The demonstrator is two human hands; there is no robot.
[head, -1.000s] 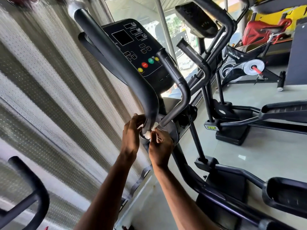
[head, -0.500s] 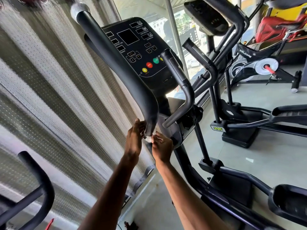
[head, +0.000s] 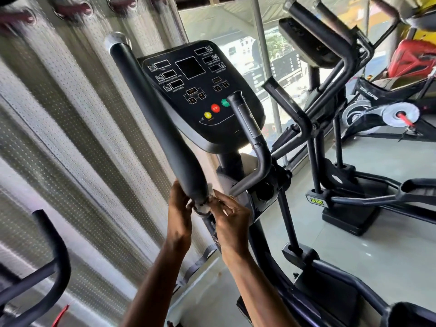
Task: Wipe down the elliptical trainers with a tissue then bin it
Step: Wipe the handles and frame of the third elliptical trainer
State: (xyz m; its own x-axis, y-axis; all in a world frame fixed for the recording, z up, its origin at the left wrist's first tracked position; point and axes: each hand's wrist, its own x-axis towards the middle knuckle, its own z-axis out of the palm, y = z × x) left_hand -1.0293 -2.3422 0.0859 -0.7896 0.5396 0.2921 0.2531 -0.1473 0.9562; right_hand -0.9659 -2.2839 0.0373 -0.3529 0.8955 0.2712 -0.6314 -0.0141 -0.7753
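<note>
A black elliptical trainer stands in front of me, its console [head: 200,90] bearing red, green and yellow buttons. Its long padded left handle [head: 162,123] slopes down to a joint near my hands. A small white tissue [head: 204,204] is wrapped around the bottom end of that handle. My left hand [head: 179,213] curls around the handle's base from the left, touching the tissue. From the right, my right hand [head: 232,218] pinches the tissue against the handle. The short inner handle [head: 250,135] rises just right of my hands.
A silvery perforated curtain [head: 70,138] hangs close on the left. A second elliptical [head: 330,114] stands to the right, with a spin bike [head: 387,112] behind it. Another machine's black handle [head: 42,267] sits at lower left. Pedals [head: 412,312] and grey floor [head: 377,244] lie at right.
The view has tilted up and shifted, so the console sits more central. Both hands stay at the handle's base on the tissue, with the fingers of my right hand shifting slightly.
</note>
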